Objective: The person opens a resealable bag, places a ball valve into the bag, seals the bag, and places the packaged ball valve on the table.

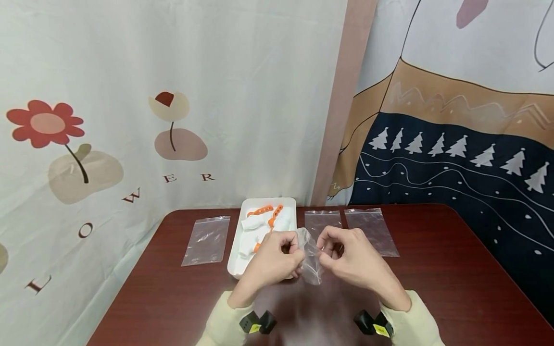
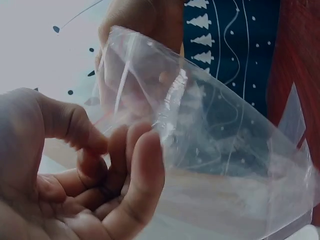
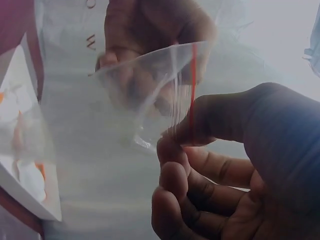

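Between my two hands hangs a clear zip-lock bag (image 1: 312, 269), its body drooping over the table just right of the tray. My left hand (image 1: 277, 257) pinches its upper edge between thumb and curled index finger. On the other side, my right hand (image 1: 352, 252) pinches the bag's mouth with thumb and index finger. In the right wrist view the red line of the zip strip (image 3: 193, 95) runs beside the right thumb. The left wrist view shows the bag (image 2: 235, 145) spread out and see-through, nothing visible inside.
A white tray (image 1: 235, 264) left of the bag holds orange perforated strips (image 1: 277, 214) and white wrapped pieces (image 1: 253, 222). Flat clear bags lie around it: one at left (image 1: 207, 240), another behind my hands (image 1: 322, 218), another at right (image 1: 372, 233). Printed curtains (image 1: 259, 96) stand behind the table.
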`<state>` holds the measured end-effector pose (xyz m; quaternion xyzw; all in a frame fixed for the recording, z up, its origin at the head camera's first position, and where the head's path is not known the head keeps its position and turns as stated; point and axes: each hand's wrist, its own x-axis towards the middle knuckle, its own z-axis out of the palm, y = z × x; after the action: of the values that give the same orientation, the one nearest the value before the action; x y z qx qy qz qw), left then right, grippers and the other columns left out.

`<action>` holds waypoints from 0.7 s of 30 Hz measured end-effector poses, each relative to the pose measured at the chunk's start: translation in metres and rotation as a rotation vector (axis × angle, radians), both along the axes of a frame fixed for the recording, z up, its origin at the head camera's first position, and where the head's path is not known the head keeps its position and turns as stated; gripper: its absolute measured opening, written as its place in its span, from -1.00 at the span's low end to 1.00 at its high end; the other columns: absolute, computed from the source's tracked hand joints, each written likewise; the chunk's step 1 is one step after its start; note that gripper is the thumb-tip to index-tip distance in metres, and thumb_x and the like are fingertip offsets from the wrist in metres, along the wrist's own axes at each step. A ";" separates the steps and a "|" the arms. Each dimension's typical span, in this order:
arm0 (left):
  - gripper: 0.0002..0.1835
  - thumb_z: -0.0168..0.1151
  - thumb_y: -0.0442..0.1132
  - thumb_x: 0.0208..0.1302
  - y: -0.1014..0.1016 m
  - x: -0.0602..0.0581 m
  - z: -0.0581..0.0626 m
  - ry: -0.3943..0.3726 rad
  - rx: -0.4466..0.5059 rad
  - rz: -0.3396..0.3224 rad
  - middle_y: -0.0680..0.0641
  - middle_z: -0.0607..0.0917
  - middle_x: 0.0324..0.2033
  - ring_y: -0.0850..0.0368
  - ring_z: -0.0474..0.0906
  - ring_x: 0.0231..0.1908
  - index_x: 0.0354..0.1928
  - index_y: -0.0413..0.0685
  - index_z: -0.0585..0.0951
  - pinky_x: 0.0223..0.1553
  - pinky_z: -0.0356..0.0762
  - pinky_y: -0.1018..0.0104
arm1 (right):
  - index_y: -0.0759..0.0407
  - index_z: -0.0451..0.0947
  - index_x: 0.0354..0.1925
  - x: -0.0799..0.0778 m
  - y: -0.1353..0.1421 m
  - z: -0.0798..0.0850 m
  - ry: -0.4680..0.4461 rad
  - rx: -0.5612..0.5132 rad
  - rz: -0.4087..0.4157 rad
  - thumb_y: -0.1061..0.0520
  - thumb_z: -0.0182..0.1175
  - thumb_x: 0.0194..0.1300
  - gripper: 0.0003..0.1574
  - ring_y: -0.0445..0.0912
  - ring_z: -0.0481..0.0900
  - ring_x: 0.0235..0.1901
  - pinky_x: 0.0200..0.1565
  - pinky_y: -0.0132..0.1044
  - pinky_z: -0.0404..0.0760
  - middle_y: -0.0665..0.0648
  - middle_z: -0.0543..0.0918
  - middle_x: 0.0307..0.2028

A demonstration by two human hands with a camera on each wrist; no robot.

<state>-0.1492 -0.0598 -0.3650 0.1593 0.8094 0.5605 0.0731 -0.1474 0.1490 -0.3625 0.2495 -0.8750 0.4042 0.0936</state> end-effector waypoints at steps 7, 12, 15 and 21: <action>-0.63 0.09 -0.39 0.01 -0.003 -0.003 -0.001 0.162 -0.257 0.132 0.16 0.10 -0.77 0.31 0.10 -0.62 -0.70 0.06 0.14 -0.58 0.00 0.44 | -0.08 0.58 -0.44 -0.002 0.002 -0.002 0.057 0.091 -0.057 0.35 0.24 -0.02 -0.71 -0.35 0.37 -0.64 -0.51 -0.43 0.41 -0.23 0.44 -0.65; -0.61 0.09 -0.38 -0.05 -0.007 -0.006 -0.001 0.214 -0.364 0.171 0.18 0.04 -0.77 0.27 0.02 -0.60 -0.71 0.08 0.10 -0.57 -0.05 0.40 | -0.09 0.59 -0.43 -0.002 0.004 -0.001 0.027 0.146 -0.100 0.31 0.25 0.00 -0.74 -0.35 0.36 -0.65 -0.52 -0.41 0.40 -0.23 0.44 -0.66; -0.61 0.10 -0.37 -0.05 -0.010 -0.006 0.000 0.210 -0.408 0.164 0.18 0.06 -0.78 0.26 0.04 -0.61 -0.73 0.10 0.11 -0.58 -0.04 0.39 | -0.10 0.60 -0.43 -0.002 0.005 -0.001 0.012 0.170 -0.126 0.29 0.28 0.02 -0.75 -0.34 0.35 -0.65 -0.53 -0.40 0.39 -0.22 0.43 -0.67; -0.63 0.11 -0.34 -0.08 -0.014 -0.003 0.003 0.161 -0.489 0.134 0.16 0.12 -0.76 0.24 0.07 -0.63 -0.76 0.10 0.14 -0.59 0.02 0.36 | -0.12 0.59 -0.45 0.000 0.004 0.001 0.010 0.245 -0.180 0.25 0.29 -0.04 -0.77 -0.31 0.34 -0.66 -0.56 -0.38 0.34 -0.22 0.39 -0.70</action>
<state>-0.1525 -0.0735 -0.3616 0.1270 0.9327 0.3375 0.0072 -0.1474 0.1531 -0.3612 0.1817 -0.9361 0.2831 0.1027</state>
